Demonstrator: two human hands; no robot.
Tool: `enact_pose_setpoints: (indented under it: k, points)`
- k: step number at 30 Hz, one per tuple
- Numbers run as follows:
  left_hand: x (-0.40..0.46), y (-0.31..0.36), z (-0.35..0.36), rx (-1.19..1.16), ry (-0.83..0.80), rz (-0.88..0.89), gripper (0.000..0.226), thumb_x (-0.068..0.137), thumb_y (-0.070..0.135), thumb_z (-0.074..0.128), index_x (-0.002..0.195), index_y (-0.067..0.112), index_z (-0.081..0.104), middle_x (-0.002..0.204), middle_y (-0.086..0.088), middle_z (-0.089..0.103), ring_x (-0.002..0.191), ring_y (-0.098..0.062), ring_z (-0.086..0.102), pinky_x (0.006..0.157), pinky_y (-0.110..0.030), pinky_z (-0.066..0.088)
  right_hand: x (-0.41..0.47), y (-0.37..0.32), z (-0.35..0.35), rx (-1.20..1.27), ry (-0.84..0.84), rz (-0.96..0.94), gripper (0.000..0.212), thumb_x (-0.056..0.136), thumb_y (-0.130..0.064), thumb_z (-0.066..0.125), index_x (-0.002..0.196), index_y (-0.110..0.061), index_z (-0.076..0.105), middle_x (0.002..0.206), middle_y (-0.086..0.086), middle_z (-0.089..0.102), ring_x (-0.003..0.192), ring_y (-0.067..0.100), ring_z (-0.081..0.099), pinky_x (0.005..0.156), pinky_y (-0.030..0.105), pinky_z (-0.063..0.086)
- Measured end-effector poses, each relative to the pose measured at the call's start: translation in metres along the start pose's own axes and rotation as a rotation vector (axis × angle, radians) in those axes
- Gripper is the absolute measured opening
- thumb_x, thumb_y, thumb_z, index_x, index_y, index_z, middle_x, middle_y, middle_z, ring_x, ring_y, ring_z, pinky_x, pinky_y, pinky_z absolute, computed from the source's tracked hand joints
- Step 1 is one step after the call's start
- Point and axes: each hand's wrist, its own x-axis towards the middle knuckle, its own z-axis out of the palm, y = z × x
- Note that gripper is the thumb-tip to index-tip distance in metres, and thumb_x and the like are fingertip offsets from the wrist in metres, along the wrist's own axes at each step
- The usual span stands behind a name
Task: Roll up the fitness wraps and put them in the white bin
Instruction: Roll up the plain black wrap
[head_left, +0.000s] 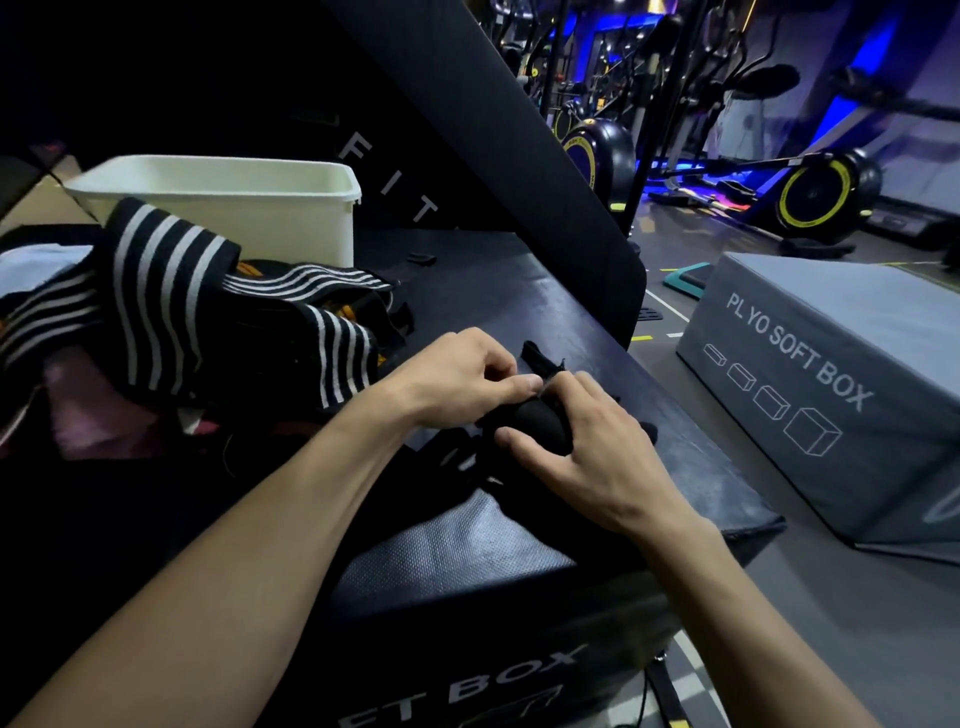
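Between my hands sits the black wrap (540, 423), rolled into a small ball. My right hand (587, 447) curls round it and my left hand (457, 374) pinches its end. If I let go, I think it could spring loose. Left of my hands lies a pile of striped wraps (171, 306). Behind them stands the white bin (291, 218); I can't see inside.
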Motion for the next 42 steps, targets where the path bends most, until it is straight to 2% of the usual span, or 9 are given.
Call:
enact_pose_setpoints:
  k: [3,7,11,18,24,28,31,35,42]
  points:
    - [-0.001,-0.002,-0.002,-0.038,-0.047,-0.044,0.049,0.095,0.051,0.067,0.058,0.019,0.062,0.051,0.007,0.058,0.048,-0.007,0.051,0.054,-0.025,0.041,-0.006,0.004,-0.001,0.021,0.000,-0.093,0.069,0.077,-0.071,0.062,0.125,-0.023,0.047,0.117,-0.009,0.052,0.107,0.011,0.053,0.090,0.034,0.047]
    - [-0.001,-0.003,0.001,-0.048,-0.043,-0.078,0.052,0.095,0.052,0.065,0.056,0.018,0.061,0.052,0.005,0.061,0.045,-0.005,0.052,0.054,-0.022,0.039,-0.010,0.010,-0.004,-0.037,0.002,-0.186,0.051,0.084,-0.052,0.070,0.118,-0.020,0.050,0.110,-0.007,0.051,0.098,0.012,0.051,0.084,0.030,0.042]
    - [0.002,-0.006,0.008,-0.066,0.018,-0.077,0.054,0.098,0.055,0.057,0.064,0.014,0.063,0.055,0.005,0.056,0.049,-0.008,0.049,0.059,-0.033,0.041,-0.005,0.014,-0.009,-0.063,0.030,-0.128,0.042,0.086,-0.060,0.062,0.109,-0.026,0.050,0.097,-0.016,0.052,0.087,0.014,0.054,0.074,0.030,0.036]
    - [-0.001,-0.005,-0.003,-0.217,-0.188,-0.086,0.046,0.104,0.044,0.055,0.082,0.005,0.069,0.070,0.000,0.067,0.063,-0.012,0.062,0.065,-0.029,0.048,0.001,0.016,-0.012,0.007,0.010,-0.029,0.038,0.091,-0.062,0.052,0.097,-0.025,0.049,0.079,-0.015,0.055,0.078,0.022,0.058,0.068,0.039,0.045]
    - [0.000,-0.007,0.002,-0.113,-0.105,-0.080,0.038,0.101,0.049,0.058,0.080,0.021,0.074,0.075,-0.001,0.073,0.072,-0.017,0.070,0.076,-0.043,0.057,0.014,0.017,-0.010,-0.007,-0.007,0.086,0.037,0.098,-0.056,0.049,0.089,-0.020,0.053,0.071,-0.008,0.047,0.087,0.024,0.050,0.071,0.039,0.038]
    - [0.001,-0.005,0.008,-0.036,-0.051,-0.095,0.046,0.100,0.057,0.052,0.079,0.021,0.072,0.078,-0.006,0.073,0.079,-0.024,0.071,0.081,-0.050,0.056,0.019,0.024,-0.006,-0.020,0.018,0.095,0.054,0.090,-0.069,0.037,0.091,-0.021,0.060,0.093,-0.003,0.048,0.099,0.024,0.049,0.086,0.038,0.040]
    - [0.001,-0.001,0.012,0.042,-0.006,-0.111,0.047,0.103,0.053,0.050,0.078,0.018,0.069,0.073,-0.004,0.072,0.075,-0.019,0.070,0.079,-0.047,0.055,0.018,0.025,-0.003,0.023,0.035,0.127,0.046,0.095,-0.065,0.042,0.104,-0.023,0.058,0.107,-0.005,0.046,0.111,0.021,0.049,0.098,0.043,0.037]
    - [0.001,0.001,0.013,0.066,0.007,-0.118,0.048,0.104,0.053,0.048,0.079,0.016,0.068,0.073,-0.004,0.072,0.074,-0.019,0.069,0.078,-0.046,0.055,0.012,0.025,-0.004,0.036,0.048,0.007,0.048,0.086,-0.069,0.046,0.115,-0.031,0.049,0.110,-0.012,0.048,0.109,0.013,0.051,0.093,0.037,0.031]
    - [0.007,-0.002,0.023,0.073,0.080,-0.132,0.060,0.101,0.062,0.045,0.079,0.011,0.068,0.071,-0.006,0.070,0.071,-0.022,0.068,0.073,-0.045,0.055,0.013,0.032,-0.011,-0.164,0.073,-0.111,0.054,0.085,-0.071,0.049,0.111,-0.024,0.058,0.103,-0.007,0.058,0.095,0.017,0.059,0.092,0.042,0.041]
